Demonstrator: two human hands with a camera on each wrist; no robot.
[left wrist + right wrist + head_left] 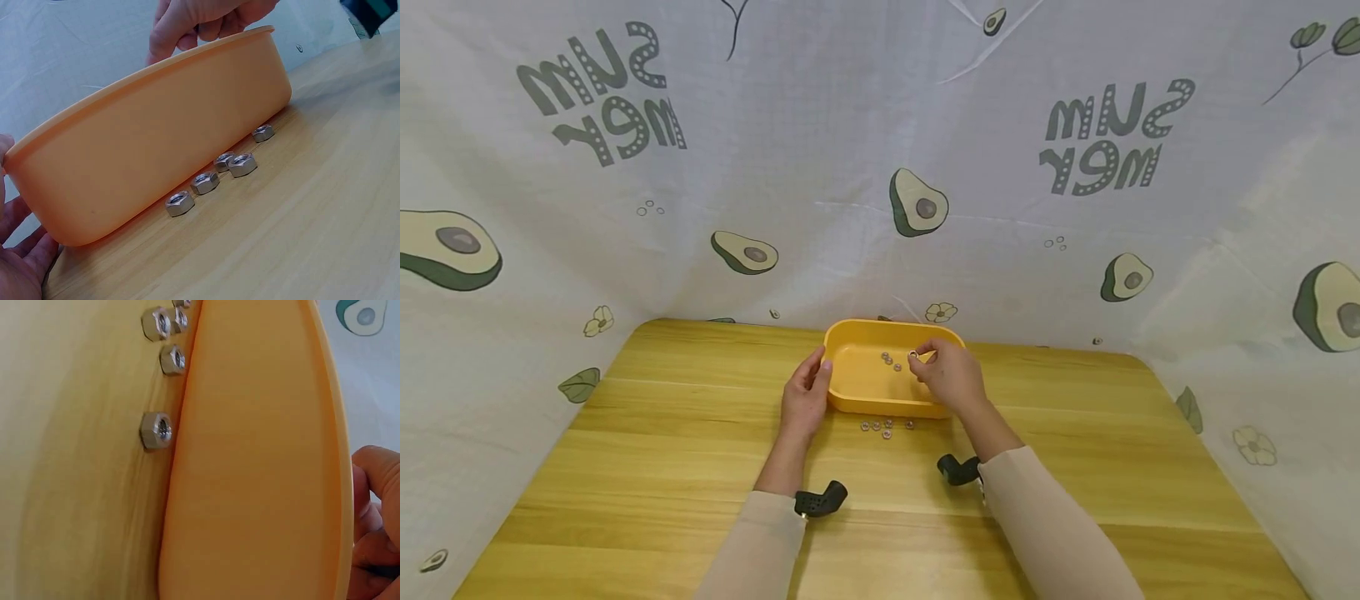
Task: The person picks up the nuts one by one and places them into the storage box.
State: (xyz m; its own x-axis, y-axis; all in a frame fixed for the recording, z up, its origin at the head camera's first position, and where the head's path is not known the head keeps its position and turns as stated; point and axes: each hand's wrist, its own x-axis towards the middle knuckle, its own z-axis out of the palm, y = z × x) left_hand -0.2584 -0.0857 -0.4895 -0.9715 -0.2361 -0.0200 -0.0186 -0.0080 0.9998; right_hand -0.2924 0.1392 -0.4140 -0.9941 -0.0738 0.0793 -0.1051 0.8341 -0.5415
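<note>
A shallow yellow plastic tray (868, 406) stands on the wooden table. At its left end, my left hand (805, 402) holds it, thumb by the rim and fingers against the outer wall. Over the tray's right part, my right hand (953, 375) pinches a metal hex nut (913, 356) between thumb and fingertips. Three nuts (889, 361) lie on the tray floor. In the left wrist view, several more hex nuts (204, 182) rest on the table along the tray's near wall. The tray wall hides the pinched nut in both wrist views.
Yellowish wood-grain table (692, 450) extends to both sides and in front of the tray. A white cloth (820, 150) printed with avocados hangs behind and at the sides. Dark wrist-camera mounts (822, 500) stick out from both cuffs.
</note>
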